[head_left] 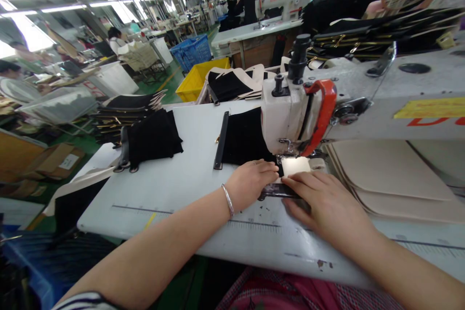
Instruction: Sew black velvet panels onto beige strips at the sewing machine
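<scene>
A white industrial sewing machine (286, 116) with a red-orange guard stands over the work. Under its head lies a black fabric panel (241, 135) with a dark strip and small gold metal hardware along its left edge. A small pale piece (296, 166) sits lit up beside the needle area. My left hand (250, 181), a silver bangle on its wrist, lies flat with extended fingers on the black panel's near edge. My right hand (319, 198) rests its fingertips at the pale piece's near edge, thumb apart on the table side. Neither hand visibly grips anything.
Beige panels (392, 169) are stacked under the machine arm. A black panel pile (156, 138) lies left on the white table (174, 184), which carries a ruler scale. A yellow crate (192, 82) and blue basket (192, 51) stand beyond. Other people work in the background.
</scene>
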`<state>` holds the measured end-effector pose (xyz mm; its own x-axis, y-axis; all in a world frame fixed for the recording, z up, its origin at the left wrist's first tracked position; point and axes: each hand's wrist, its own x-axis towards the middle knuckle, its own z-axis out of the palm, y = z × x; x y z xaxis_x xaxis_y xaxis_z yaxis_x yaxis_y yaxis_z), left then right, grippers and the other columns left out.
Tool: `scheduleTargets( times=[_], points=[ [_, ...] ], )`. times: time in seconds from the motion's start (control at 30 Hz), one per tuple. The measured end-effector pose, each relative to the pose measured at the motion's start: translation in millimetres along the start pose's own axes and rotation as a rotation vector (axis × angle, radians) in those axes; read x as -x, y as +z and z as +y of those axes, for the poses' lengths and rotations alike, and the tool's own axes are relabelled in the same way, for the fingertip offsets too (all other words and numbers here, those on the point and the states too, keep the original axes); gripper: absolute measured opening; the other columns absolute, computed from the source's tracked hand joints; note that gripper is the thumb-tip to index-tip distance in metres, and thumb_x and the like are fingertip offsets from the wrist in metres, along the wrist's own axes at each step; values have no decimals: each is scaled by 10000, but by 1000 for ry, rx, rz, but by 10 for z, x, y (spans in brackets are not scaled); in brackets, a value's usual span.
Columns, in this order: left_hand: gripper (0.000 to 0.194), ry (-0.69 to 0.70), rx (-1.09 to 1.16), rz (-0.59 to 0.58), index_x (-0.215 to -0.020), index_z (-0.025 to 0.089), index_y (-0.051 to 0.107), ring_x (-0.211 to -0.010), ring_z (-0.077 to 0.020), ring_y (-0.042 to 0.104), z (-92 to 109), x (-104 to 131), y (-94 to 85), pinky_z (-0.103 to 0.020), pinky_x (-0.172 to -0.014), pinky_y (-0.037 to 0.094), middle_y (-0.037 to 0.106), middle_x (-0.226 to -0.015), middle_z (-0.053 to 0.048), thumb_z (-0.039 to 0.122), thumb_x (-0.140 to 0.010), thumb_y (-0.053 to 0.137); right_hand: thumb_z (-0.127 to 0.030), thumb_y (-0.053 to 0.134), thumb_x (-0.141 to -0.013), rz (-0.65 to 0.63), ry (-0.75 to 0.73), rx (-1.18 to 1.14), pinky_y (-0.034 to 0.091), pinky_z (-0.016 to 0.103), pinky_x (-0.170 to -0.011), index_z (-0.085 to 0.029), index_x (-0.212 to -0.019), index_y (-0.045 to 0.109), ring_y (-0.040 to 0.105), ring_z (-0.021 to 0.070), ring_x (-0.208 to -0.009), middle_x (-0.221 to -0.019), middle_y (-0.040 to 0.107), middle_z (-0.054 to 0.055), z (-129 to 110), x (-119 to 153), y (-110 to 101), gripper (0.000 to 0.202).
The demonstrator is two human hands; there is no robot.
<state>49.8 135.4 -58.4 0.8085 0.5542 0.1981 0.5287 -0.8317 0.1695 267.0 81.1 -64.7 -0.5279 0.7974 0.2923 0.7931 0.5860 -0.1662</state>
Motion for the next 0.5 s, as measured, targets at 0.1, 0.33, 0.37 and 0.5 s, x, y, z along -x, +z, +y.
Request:
scheduleTargets(
  times=[0.1, 0.33, 0.37, 0.5],
  points=[
    [233, -20, -8, 28, -1087, 133, 625, -1217, -178, 545, -80, -67, 33, -339, -1093, 411, 632, -1234, -72, 69, -917, 479, -373, 526, -904, -20, 12, 27, 432, 446, -871, -189, -1238, 586, 553, 264, -998, -1116, 626, 86, 40, -91, 21, 386],
    [300, -115, 20, 89, -1140, 113, 626, -1156, -188, 571, -210, -142, 157, -330, -1062, 446, 641, -1208, -78, 49, -870, 512, -379, 506, -907, -8, 51, 47, 424, 456, -906, -170, -1284, 552, 553, 283, -1075, -1169, 626, 113, 98, -184, 88, 433],
    [307, -127, 25, 87, -1140, 122, 628, -1155, -188, 572, -215, -145, 165, -334, -1059, 449, 643, -1203, -74, 47, -868, 509, -378, 507, -906, -3, 51, 47, 422, 457, -914, -169, -1286, 551, 552, 283, -1081, -1170, 627, 115, 101, -185, 95, 436],
    [320, -159, 29, 95, -1135, 137, 636, -1131, -181, 581, -213, -158, 159, -331, -1044, 462, 656, -1165, -67, 36, -876, 478, -378, 502, -908, 12, 58, 48, 415, 461, -932, -170, -1300, 540, 541, 287, -1104, -1155, 632, 117, 102, -188, 116, 445]
  ],
)
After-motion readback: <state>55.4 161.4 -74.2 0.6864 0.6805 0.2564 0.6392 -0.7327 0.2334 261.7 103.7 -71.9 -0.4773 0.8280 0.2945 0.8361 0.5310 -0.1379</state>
